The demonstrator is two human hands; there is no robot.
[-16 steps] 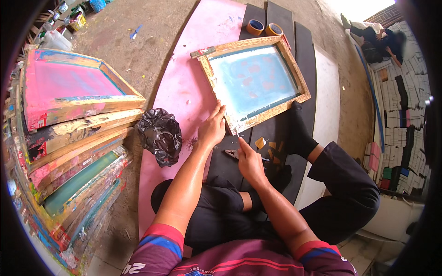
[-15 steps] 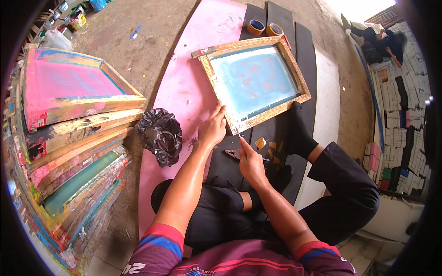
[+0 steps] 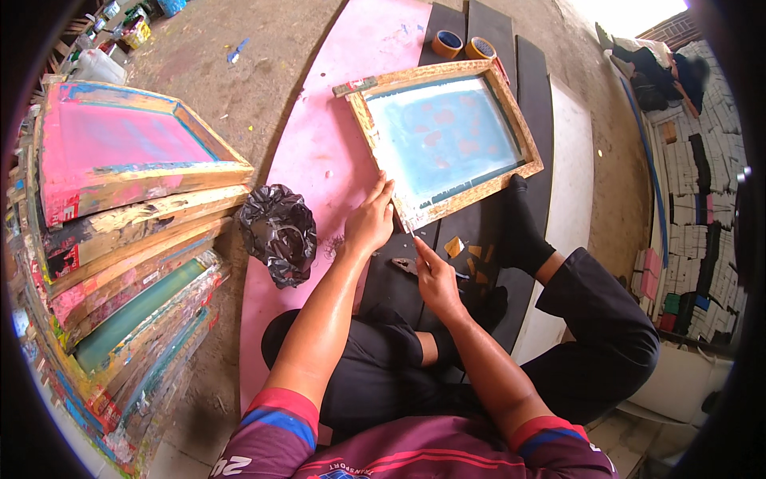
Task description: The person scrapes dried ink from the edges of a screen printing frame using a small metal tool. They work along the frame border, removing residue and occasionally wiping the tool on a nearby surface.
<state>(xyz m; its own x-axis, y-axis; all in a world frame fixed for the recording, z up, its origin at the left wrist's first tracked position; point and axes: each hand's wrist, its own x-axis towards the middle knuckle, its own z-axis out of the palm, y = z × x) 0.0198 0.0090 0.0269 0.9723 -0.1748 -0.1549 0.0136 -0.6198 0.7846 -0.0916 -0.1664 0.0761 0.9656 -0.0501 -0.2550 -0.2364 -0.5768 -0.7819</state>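
In the head view, the wood-framed screen [image 3: 443,136], at one o'clock, looks light and stiff — best gripped by its rails [image 3: 476,190], not the likely fragile mesh [image 3: 399,120]. The left hand [image 3: 369,225], half-curled, holds its eight-o'clock side; the right hand [image 3: 436,279] is closed on a thin, mostly hidden tool [image 3: 413,235] at its seven-o'clock corner.

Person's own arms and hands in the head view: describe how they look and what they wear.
The left hand and right hand are bare, as are both forearms. The left sleeve and right sleeve are short and maroon, each with a blue band above a red cuff. White print marks the left sleeve.
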